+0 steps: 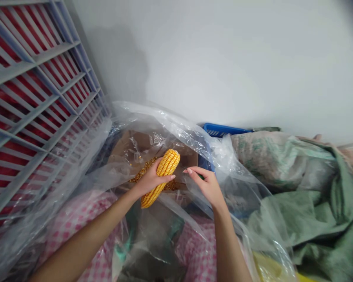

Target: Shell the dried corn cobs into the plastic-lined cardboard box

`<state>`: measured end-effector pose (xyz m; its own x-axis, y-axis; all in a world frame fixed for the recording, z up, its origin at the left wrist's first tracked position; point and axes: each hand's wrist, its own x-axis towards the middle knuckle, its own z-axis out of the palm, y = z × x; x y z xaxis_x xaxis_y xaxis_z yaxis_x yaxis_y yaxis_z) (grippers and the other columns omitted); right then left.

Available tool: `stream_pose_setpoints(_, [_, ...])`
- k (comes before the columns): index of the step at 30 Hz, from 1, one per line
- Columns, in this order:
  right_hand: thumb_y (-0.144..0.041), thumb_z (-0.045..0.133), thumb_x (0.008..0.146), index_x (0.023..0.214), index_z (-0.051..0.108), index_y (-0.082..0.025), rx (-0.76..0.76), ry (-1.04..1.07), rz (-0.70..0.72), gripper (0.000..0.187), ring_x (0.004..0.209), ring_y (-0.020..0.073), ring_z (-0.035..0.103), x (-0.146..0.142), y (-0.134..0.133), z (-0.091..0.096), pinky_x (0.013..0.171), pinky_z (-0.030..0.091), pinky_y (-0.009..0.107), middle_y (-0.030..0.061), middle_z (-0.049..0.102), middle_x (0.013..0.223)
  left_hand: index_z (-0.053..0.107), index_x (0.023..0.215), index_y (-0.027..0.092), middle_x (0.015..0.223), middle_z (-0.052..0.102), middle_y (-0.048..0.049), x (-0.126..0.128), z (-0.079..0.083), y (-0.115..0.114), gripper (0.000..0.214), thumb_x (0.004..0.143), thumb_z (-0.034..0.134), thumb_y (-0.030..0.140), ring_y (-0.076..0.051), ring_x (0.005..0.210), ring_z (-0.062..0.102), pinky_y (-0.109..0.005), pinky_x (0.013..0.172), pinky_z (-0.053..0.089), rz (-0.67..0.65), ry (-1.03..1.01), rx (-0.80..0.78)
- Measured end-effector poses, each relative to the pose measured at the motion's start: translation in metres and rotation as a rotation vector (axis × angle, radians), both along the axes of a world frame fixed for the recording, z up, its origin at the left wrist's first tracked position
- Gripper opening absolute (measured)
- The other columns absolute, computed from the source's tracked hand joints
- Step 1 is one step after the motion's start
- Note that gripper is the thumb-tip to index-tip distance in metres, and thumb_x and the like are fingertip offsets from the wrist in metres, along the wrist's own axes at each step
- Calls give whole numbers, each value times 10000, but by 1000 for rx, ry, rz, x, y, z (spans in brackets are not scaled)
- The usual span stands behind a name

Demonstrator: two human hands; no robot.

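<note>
Ear of corn (161, 176) in the grasp of the left hand (148, 178), above a bed of loose kernels (147, 168) and brown cardboard (126, 145) framed by a clear plastic sheet (176, 123). We see the left hand wrapped about the middle of the ear, its thumb laid across the near face. The long axis runs obliquely, from a tapered end at lower left, nearer the wearer, to a blunt end at upper right, nearer the wall (223, 58).

The right hand (206, 184) lies to the right of the ear, level with its upper half and apart from it; we note that 1 narrow gap separates its fingertips from the rows of kernels. Of the 2 hands, only the left touches the corn. The right hand's fingers are bent and point left, toward the ear. A sliver of green (200, 177) shows beneath them, but we cannot tell whether it is gripped.

At left we find a slatted crate (47, 103); at right, a blue basket (226, 129) and green fabric (312, 215). Pink checked cloth (85, 227) covers the wearer's legs.
</note>
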<state>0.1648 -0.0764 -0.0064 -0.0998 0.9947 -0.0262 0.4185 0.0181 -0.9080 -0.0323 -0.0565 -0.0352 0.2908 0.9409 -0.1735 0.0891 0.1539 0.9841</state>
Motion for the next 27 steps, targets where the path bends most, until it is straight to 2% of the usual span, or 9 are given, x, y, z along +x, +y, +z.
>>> stream_pose_setpoints(9, [-440,522,847,831,722,-205,45,-104,-4,309,829,214,656,-1,0,-1,732,473,291,22,730,883,432,1261,185,1236,561,-105,1,-9,0,705,660,723,411,-246,1116,547,-372,978,405,4,15,-15])
stream_pose_setpoints(17, [-439,516,850,818,730,-207,95,-156,-5,317,744,200,649,0,0,-1,675,471,281,19,731,848,445,1239,181,1222,564,-94,2,-4,0,648,681,705,382,-235,1106,547,-350,970,408,2,47,13])
stream_pose_setpoints(27, [-424,476,881,833,722,-214,162,-295,31,327,690,187,648,0,-3,-5,634,441,263,20,729,822,415,1263,187,1272,546,-102,-2,-10,1,690,674,694,413,-256,1161,523,-359,994,389,0,192,95])
